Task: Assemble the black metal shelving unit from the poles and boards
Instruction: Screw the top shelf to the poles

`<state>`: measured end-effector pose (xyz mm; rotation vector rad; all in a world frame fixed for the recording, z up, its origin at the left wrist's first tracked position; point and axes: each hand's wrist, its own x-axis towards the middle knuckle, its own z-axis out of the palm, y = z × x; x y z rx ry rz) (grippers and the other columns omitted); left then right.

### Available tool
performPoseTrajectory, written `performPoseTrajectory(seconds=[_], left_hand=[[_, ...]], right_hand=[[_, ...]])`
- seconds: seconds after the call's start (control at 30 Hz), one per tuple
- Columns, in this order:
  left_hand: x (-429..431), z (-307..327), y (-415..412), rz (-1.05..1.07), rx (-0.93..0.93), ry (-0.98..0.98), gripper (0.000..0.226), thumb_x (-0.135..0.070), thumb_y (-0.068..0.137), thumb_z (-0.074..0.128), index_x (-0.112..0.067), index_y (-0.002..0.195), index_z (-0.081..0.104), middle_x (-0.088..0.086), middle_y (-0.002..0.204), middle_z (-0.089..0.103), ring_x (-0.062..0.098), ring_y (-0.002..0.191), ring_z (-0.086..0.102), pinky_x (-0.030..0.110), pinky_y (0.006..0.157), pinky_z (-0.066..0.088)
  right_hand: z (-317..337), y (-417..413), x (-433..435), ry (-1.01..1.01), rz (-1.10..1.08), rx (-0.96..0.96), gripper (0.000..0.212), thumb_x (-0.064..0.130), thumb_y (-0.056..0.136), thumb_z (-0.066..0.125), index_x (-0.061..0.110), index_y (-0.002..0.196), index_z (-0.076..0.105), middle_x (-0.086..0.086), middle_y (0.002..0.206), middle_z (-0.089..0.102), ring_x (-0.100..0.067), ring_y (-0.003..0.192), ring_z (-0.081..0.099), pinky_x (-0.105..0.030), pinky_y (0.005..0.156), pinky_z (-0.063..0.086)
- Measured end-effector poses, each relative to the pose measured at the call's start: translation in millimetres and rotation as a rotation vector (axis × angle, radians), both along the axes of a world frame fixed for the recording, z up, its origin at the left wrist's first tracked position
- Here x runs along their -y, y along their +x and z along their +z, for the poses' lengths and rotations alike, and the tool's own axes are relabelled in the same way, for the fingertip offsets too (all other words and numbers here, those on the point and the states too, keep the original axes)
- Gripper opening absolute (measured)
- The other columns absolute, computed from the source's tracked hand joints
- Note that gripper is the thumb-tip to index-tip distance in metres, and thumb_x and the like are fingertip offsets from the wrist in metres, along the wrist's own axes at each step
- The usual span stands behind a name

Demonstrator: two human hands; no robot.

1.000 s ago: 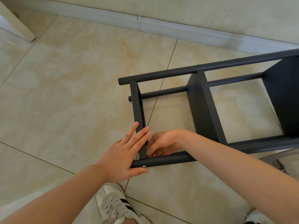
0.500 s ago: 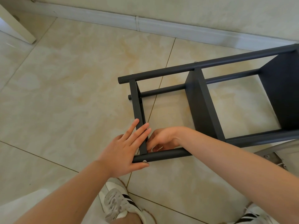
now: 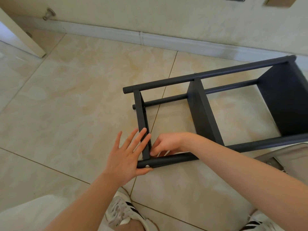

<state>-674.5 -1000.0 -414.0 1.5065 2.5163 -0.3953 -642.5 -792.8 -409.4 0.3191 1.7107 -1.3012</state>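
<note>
Floor [image 3: 66, 97]: glossy beige marble-look tiles w/ thin grout lines, soft light sheen. White baseboard [image 3: 116, 33] runs along cream wall [image 3: 150, 12]. Metal doorstop [image 3: 48, 14] top left, beside white panel [image 3: 20, 35] standing on floor.

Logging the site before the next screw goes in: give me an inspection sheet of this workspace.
Surface: beige tile floor.
Job's things: shelving unit on its side, boards fitted; screw in near pole.
Clutter: grey flat piece at right, unclear.
Hands: left hand flat against end board; right hand curled inside the corner, contents hidden.
Cables: nothing seen.
Surroundings: skirting, door stop, shoe.
</note>
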Motion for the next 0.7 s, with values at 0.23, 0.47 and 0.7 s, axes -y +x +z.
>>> performPoseTrajectory(seconds=[0.23, 0.47, 0.7], left_hand=[[9, -8, 33, 0.506, 0.133, 0.093, 0.111, -0.094, 0.076, 0.01, -0.023, 0.154, -0.024, -0.007, 0.163, -0.013, 0.015, 0.151, -0.009, 0.057, 0.12, -0.007], [-15, 3, 69, 1.423, 0.778, 0.816, 0.113, -0.046, 0.068, 0.087, -0.024, 0.158, 0.021, 0.0, 0.152, 0.047, 0.023, 0.138, 0.045, 0.04, 0.111, 0.033], [-38, 10, 88, 1.503, 1.306, 1.006, 0.061, -0.037, 0.094, 0.065, -0.023, 0.149, 0.042, 0.002, 0.151, 0.045, 0.013, 0.131, 0.036, 0.035, 0.107, 0.026]], right_hand=[[30, 17, -12, 0.198, 0.255, -0.146, 0.034, 0.021, 0.095, 0.061, 0.016, 0.129, 0.066, -0.003, 0.124, 0.063, -0.021, 0.112, 0.054, -0.038, 0.104, 0.044], [44, 28, -9, 0.288, 0.27, -0.28, 0.035, 0.015, 0.095, 0.06, 0.017, 0.129, 0.065, 0.002, 0.109, 0.063, -0.014, 0.097, 0.055, -0.026, 0.084, 0.042], [56, 34, -6, 0.36, 0.246, -0.372, 0.035, 0.012, 0.095, 0.057, 0.013, 0.129, 0.064, -0.009, 0.116, 0.066, -0.023, 0.105, 0.059, -0.028, 0.087, 0.047]])
